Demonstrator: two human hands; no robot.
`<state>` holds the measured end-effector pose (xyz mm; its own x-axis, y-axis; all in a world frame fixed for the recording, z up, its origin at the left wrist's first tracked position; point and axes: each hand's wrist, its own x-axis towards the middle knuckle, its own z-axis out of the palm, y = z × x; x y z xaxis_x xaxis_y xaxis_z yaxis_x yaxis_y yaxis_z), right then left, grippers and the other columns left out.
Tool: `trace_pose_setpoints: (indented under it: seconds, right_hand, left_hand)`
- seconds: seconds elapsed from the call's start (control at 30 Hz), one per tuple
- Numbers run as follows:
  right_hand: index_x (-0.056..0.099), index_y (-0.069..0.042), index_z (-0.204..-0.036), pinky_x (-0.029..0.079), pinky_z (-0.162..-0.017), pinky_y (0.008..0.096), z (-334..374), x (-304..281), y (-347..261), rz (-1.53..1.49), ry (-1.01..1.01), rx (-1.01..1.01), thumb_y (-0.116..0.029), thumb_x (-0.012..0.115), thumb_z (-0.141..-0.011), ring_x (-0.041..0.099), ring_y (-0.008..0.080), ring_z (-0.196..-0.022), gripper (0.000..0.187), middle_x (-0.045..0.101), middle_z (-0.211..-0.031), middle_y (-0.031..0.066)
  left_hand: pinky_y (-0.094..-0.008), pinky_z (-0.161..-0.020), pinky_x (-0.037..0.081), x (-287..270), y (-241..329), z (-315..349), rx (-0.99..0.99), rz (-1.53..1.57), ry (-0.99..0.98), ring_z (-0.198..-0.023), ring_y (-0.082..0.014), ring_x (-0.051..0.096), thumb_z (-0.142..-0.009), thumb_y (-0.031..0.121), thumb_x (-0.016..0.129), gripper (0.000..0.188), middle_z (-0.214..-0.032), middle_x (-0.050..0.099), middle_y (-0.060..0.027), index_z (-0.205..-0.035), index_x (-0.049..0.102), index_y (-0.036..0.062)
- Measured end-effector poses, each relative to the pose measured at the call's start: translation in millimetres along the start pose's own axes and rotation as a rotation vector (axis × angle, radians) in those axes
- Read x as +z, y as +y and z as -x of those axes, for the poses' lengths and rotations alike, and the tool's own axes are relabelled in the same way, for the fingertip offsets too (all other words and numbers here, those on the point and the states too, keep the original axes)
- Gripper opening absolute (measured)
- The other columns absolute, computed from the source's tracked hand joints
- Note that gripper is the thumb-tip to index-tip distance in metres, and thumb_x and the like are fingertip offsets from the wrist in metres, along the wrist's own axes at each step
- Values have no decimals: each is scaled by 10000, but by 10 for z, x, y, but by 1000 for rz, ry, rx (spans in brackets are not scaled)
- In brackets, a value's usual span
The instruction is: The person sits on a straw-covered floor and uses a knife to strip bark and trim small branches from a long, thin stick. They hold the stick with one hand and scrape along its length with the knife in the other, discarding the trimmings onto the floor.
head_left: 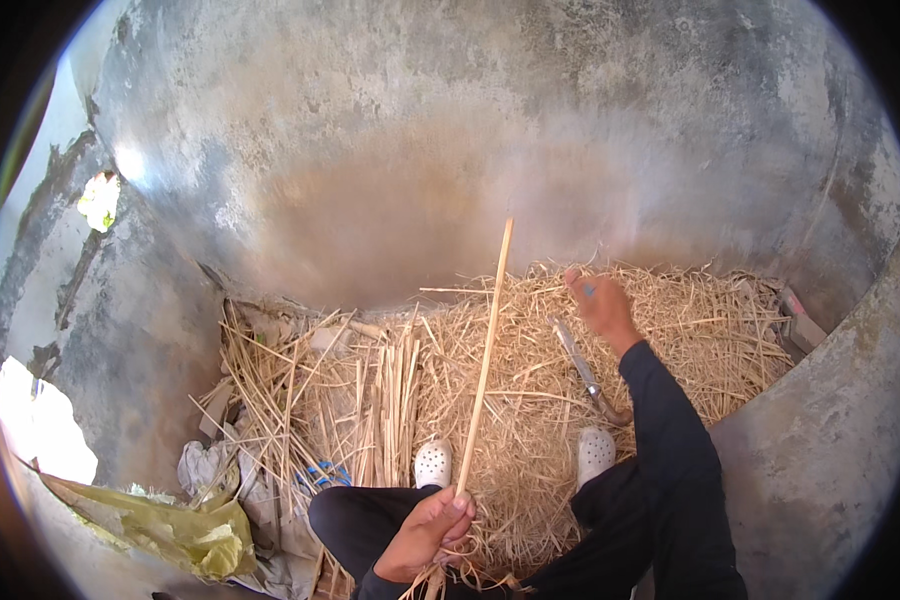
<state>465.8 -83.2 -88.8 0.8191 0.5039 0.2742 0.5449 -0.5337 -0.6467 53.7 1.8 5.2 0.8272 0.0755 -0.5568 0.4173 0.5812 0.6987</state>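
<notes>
My left hand point(432, 535) is low in the middle, its fingers closed round the lower end of a long, pale bamboo strip point(489, 365). The strip slants up toward the wall. Thin curled shavings point(435, 580) hang just below this hand. My right hand point(605, 306) reaches out over the shavings pile near the wall, apart from the strip. Its fingers are drawn together, and whatever they may hold is too small to make out. A knife point(582, 366) with a metal blade and a curved brown handle lies below the right hand, beside my right shoe point(596, 455).
Pale shavings point(690, 330) cover the ground up to a grey wall point(450, 130). Several cut strips point(385, 400) lie left of my left shoe point(433, 463). A yellowish plastic sack point(205, 535) and crumpled grey cloth sit at lower left. A brick-like block point(802, 322) stands at right.
</notes>
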Motion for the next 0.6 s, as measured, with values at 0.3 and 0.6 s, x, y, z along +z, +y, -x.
trace_pose_setpoints:
  seconds: [0.3,0.6]
  right_hand:
    - [554,-134,-547,413,-426,358,923,-162,-1132,-120,-18,-788,-745,595,-765,539,242,-406,650,521,-468,52]
    - [558,-124,-530,407,-394,368,745,-34,-937,-29,51,-662,-757,574,-774,532,238,-382,679,496,-437,63]
  left_hand:
    - [-201,-385,259,133,115,-124,-3,446,-275,-373,-39,255,-1062,271,361,250,-564,298,44,-948,451,68]
    - [-196,-366,248,191,50,-134,-13,426,-257,-365,-39,249,-1063,268,360,247,-561,311,46,-926,443,80]
